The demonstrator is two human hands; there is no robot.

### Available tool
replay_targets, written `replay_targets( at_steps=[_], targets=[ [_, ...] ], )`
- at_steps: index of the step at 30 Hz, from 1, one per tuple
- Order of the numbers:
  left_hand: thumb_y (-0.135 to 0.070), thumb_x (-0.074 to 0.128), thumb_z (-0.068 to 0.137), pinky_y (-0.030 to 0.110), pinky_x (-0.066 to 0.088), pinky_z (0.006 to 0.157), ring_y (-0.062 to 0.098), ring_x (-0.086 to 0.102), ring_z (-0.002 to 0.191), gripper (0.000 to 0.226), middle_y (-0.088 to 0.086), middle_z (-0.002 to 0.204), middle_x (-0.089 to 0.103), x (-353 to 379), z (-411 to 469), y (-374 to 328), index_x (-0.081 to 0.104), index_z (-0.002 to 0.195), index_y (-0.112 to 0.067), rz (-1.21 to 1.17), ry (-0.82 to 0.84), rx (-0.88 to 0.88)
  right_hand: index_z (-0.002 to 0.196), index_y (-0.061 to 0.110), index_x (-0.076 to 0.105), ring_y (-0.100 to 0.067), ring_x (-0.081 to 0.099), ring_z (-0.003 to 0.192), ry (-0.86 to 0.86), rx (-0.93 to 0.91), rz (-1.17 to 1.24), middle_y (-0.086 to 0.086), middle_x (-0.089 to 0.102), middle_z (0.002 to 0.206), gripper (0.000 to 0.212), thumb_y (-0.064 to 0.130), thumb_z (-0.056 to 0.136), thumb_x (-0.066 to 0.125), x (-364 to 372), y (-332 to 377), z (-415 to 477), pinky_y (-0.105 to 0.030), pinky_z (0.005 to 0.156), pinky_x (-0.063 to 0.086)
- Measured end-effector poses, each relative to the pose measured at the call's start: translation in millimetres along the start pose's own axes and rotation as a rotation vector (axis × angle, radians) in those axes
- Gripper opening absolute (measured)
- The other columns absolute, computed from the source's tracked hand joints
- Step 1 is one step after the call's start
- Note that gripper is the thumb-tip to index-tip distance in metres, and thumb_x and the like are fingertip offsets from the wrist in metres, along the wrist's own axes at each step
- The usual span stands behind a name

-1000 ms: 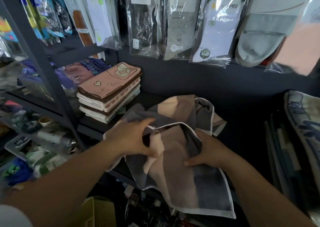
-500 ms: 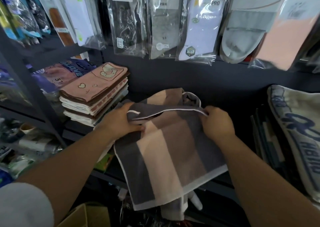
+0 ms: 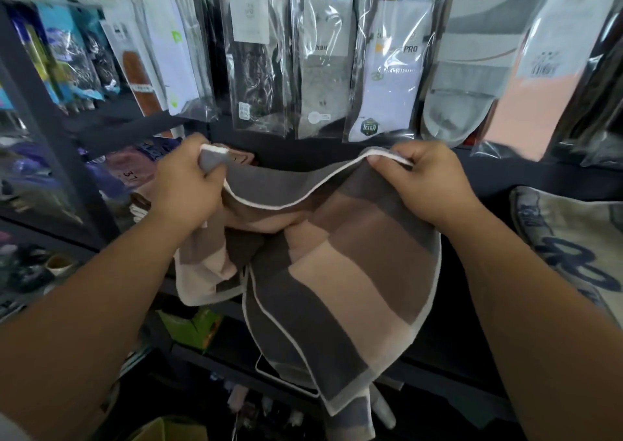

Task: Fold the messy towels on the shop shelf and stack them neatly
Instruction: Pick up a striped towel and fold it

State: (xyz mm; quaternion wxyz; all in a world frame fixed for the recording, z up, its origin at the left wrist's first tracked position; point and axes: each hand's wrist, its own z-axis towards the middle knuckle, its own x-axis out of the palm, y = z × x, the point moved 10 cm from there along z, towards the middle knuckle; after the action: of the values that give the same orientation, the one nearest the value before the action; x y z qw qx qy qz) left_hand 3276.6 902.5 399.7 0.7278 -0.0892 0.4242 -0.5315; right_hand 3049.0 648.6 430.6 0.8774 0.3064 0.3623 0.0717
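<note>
Towel (image 3: 340, 272) was up off the dark shelf (image 3: 458, 322) and held in the air at the middle of the frame, strung between both your hands. Your left hand (image 3: 185, 187), left of centre, had its fingers curled tight round one top corner, with grey cloth and white hem bunched in the fist. Your right hand (image 3: 429, 184), right of centre, pinched the other top corner between thumb and forefinger, the remaining fingers folded in behind the cloth. Neither hand was spread; both were closed on fabric.

Between them the white-trimmed top edge sagged in a shallow curve. Below that, the towel showed broad bands of grey, brown and peach inside a white border, creased and gathered at the centre. One flap hung low on the left, and the longer part dropped to a point near the bottom centre of the frame, in front of the shelf edge.

Just behind your left wrist a stack of folded towels (image 3: 140, 201) peeked out, mostly hidden. Bagged socks (image 3: 323, 63) hung in a row across the top, and a cream cloth with blue lettering (image 3: 569, 238) lay at the right edge.
</note>
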Motion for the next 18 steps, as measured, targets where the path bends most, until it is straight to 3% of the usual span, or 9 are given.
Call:
replay_targets(
  at_steps=[2, 4, 6, 8, 10, 12, 13, 16, 18],
  targets=[
    [-0.028, 0.062, 0.086, 0.043, 0.048, 0.067, 0.024, 0.057, 0.073, 0.019, 0.011, 0.076, 0.056, -7.1, -2.3, -19.0, 0.051, 0.080, -0.013, -0.163, 0.017, -0.012, 0.060, 0.014, 0.056, -0.005, 0.045, 0.051, 0.054, -0.021, 0.052, 0.008, 0.047, 0.050, 0.044, 0.040, 0.093, 0.069, -0.6, 13.1, -0.9, -0.022, 0.054, 0.035],
    [-0.045, 0.076, 0.080, 0.034, 0.046, 0.068, 0.010, 0.058, 0.076, 0.029, -0.001, 0.081, 0.060, -3.1, -13.6, -50.4, 0.057, 0.084, -0.024, -0.269, 0.140, 0.035, 0.058, 0.011, 0.050, -0.004, 0.041, 0.051, 0.140, -0.061, 0.099, 0.008, 0.042, 0.050, 0.048, 0.038, 0.094, 0.068, 6.2, 29.5, -3.9, -0.022, 0.054, 0.034],
    [-0.071, 0.080, 0.060, 0.030, 0.049, 0.080, 0.003, 0.062, 0.097, 0.057, -0.014, 0.104, 0.066, 13.4, -31.1, -82.0, 0.062, 0.104, -0.040, -0.275, 0.334, 0.102, 0.062, 0.007, 0.050, -0.004, 0.039, 0.055, 0.246, -0.134, 0.146, 0.004, 0.040, 0.056, 0.048, 0.035, 0.098, 0.064, 16.9, 51.6, -9.3, -0.025, 0.057, 0.034],
    [-0.078, 0.078, 0.051, 0.031, 0.050, 0.093, 0.000, 0.061, 0.112, 0.077, -0.021, 0.119, 0.066, 30.2, -44.4, -104.4, 0.062, 0.120, -0.048, -0.215, 0.440, 0.186, 0.062, 0.008, 0.050, -0.002, 0.038, 0.057, 0.329, -0.212, 0.159, 0.004, 0.040, 0.058, 0.046, 0.031, 0.101, 0.059, 24.7, 73.8, -15.1, -0.022, 0.058, 0.033],
    [-0.062, 0.078, 0.064, 0.037, 0.055, 0.084, 0.003, 0.067, 0.096, 0.051, -0.017, 0.100, 0.073, 41.1, -48.2, -119.7, 0.071, 0.108, -0.038, -0.136, 0.431, 0.291, 0.067, 0.011, 0.059, -0.001, 0.043, 0.058, 0.347, -0.266, 0.158, 0.007, 0.047, 0.059, 0.039, 0.027, 0.102, 0.058, 23.8, 88.8, -18.4, -0.017, 0.059, 0.035],
    [-0.034, 0.071, 0.073, 0.040, 0.054, 0.069, 0.009, 0.067, 0.076, 0.011, -0.008, 0.076, 0.071, 40.4, -44.0, -125.8, 0.072, 0.082, -0.028, -0.160, 0.379, 0.315, 0.069, 0.002, 0.058, -0.002, 0.039, 0.060, 0.304, -0.288, 0.168, -0.004, 0.044, 0.061, 0.040, 0.025, 0.102, 0.058, 14.1, 92.2, -18.0, -0.019, 0.059, 0.034],
    [-0.027, 0.067, 0.074, 0.037, 0.054, 0.068, 0.010, 0.066, 0.074, 0.003, -0.007, 0.073, 0.069, 36.4, -39.9, -124.9, 0.069, 0.076, -0.027, -0.190, 0.350, 0.301, 0.069, 0.001, 0.057, -0.003, 0.037, 0.060, 0.276, -0.280, 0.164, -0.006, 0.042, 0.062, 0.040, 0.026, 0.101, 0.060, 7.3, 88.5, -17.3, -0.020, 0.058, 0.033],
    [-0.022, 0.060, 0.077, 0.026, 0.046, 0.069, 0.009, 0.064, 0.079, 0.011, -0.007, 0.079, 0.070, 17.7, -25.2, -117.7, 0.070, 0.082, -0.026, -0.259, 0.248, 0.234, 0.077, 0.015, 0.070, -0.005, 0.053, 0.064, 0.267, -0.228, 0.048, 0.005, 0.063, 0.069, 0.019, 0.030, 0.088, 0.077, -6.8, 66.8, -17.8, -0.022, 0.064, 0.041],
    [-0.019, 0.055, 0.080, 0.026, 0.041, 0.065, 0.006, 0.057, 0.070, 0.008, -0.011, 0.071, 0.062, 7.8, -18.4, -118.4, 0.061, 0.076, -0.023, -0.324, 0.218, 0.189, 0.071, 0.021, 0.064, -0.010, 0.055, 0.064, 0.339, -0.187, -0.178, 0.004, 0.060, 0.068, 0.023, 0.032, 0.079, 0.083, -5.4, 47.3, -22.1, -0.032, 0.063, 0.040]
  ],
)
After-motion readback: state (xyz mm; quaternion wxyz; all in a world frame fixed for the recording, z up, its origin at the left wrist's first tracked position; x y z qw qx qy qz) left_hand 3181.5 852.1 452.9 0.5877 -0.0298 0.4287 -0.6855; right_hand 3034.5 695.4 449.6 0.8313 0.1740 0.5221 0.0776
